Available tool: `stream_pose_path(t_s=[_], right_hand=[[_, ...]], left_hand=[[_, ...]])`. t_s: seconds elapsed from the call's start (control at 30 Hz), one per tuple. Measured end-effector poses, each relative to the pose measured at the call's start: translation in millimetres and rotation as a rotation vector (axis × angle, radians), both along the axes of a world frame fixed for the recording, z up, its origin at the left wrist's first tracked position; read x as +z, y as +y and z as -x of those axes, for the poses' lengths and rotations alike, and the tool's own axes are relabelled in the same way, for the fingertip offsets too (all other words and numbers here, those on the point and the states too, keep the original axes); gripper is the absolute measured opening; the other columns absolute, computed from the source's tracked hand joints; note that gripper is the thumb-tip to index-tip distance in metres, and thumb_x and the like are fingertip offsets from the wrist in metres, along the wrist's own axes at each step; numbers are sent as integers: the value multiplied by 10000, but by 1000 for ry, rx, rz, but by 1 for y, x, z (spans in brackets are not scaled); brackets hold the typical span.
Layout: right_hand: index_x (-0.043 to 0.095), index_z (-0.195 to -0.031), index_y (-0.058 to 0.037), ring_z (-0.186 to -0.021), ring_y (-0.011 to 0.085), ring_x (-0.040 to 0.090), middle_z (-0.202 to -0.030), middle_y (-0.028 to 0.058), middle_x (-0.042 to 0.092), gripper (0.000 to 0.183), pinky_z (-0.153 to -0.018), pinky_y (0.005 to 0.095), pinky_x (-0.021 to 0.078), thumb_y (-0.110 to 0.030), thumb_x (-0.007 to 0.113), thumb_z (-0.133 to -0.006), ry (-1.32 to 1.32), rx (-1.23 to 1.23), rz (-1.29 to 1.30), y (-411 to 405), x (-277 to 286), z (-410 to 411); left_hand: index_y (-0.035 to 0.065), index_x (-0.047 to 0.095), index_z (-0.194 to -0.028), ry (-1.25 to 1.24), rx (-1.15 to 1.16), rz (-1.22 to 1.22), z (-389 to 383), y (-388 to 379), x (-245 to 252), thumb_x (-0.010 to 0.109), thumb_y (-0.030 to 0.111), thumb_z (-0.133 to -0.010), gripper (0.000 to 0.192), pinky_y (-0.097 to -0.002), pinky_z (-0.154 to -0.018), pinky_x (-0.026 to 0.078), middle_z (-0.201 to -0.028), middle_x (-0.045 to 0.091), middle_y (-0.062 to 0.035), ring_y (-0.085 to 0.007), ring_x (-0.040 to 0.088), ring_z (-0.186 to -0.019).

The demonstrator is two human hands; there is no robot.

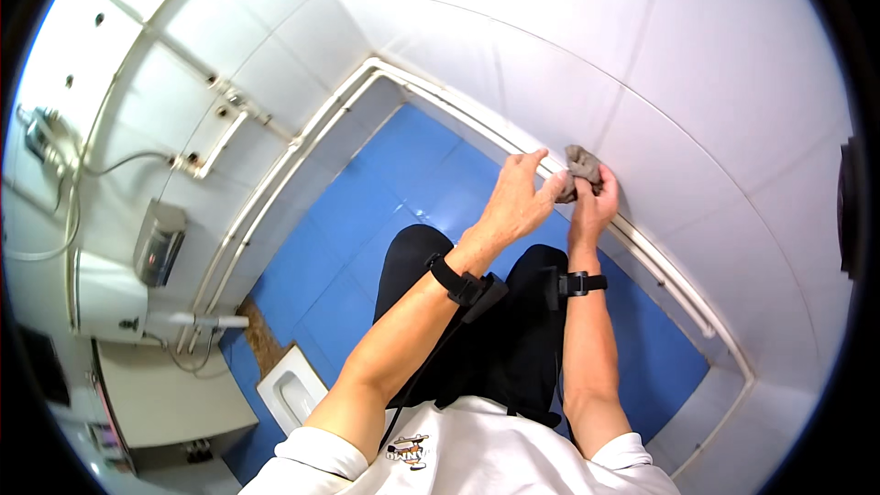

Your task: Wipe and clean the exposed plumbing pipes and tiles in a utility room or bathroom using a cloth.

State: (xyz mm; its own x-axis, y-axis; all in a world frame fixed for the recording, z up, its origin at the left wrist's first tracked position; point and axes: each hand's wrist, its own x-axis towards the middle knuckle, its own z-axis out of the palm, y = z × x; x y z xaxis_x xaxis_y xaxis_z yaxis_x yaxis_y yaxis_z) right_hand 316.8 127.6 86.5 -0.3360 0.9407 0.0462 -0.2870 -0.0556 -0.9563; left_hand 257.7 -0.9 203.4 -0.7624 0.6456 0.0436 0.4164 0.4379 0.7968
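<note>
A crumpled grey-brown cloth (583,163) is bunched in my right hand (597,206), against the white pipes (474,124) that run along the tiled wall (550,89). Just to its left, my left hand (517,199) reaches over the same pipes with its index finger extended and thumb apart. The thumb tip lies at the cloth's edge; whether it touches cannot be told. Black straps with small devices circle both wrists.
Blue floor tiles (385,172) spread below my bent knees. A squat toilet (294,388) is set in the floor at lower left. Along the left wall are a soap dispenser (160,242), a water valve (237,97), hoses and a pale cabinet (172,392).
</note>
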Motion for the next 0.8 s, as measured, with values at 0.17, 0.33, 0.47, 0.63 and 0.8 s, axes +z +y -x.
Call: stream_pose_path(t_s=[0.17, 0.33, 0.47, 0.63, 0.8], right_hand=[[624, -1195, 48, -909, 184, 657, -1061, 115, 679, 370, -811, 311, 554, 32, 731, -840, -129, -67, 12, 6, -47, 19], [599, -1104, 23, -664, 162, 623, -876, 96, 666, 266, -560, 298, 517, 90, 690, -863, 37, -105, 218, -5, -49, 39], [584, -1079, 21, -609, 163, 599, -832, 97, 655, 239, -535, 304, 498, 81, 689, -872, -31, -25, 205, -3, -55, 40], [587, -1095, 17, -570, 172, 600, -802, 105, 650, 268, -484, 307, 490, 85, 704, -864, -90, -86, 148, -1, -59, 44], [613, -1070, 8, -683, 185, 632, -905, 116, 671, 228, -591, 325, 532, 77, 688, -866, -233, -73, 114, -12, -45, 47]], left_hand=[[-29, 494, -1485, -19, 5, 110, 13, -49, 10, 633, 418, -988, 683, -471, -1091, 469, -1418, 526, -317, -405, 566, -1291], [-1, 513, -1484, -77, 77, 231, 21, -96, 48, 653, 390, -976, 656, -495, -1101, 467, -1407, 557, -275, -383, 574, -1300], [2, 526, -1473, -75, 66, 295, 31, -127, 77, 657, 387, -980, 639, -485, -1104, 468, -1404, 563, -265, -377, 574, -1304], [15, 537, -1465, -61, 127, 193, 60, -163, 87, 679, 372, -975, 623, -468, -1106, 469, -1413, 575, -254, -361, 587, -1301], [-7, 597, -1404, -47, 350, 121, 102, -226, 67, 713, 324, -957, 568, -434, -1052, 514, -1335, 655, -238, -323, 637, -1241]])
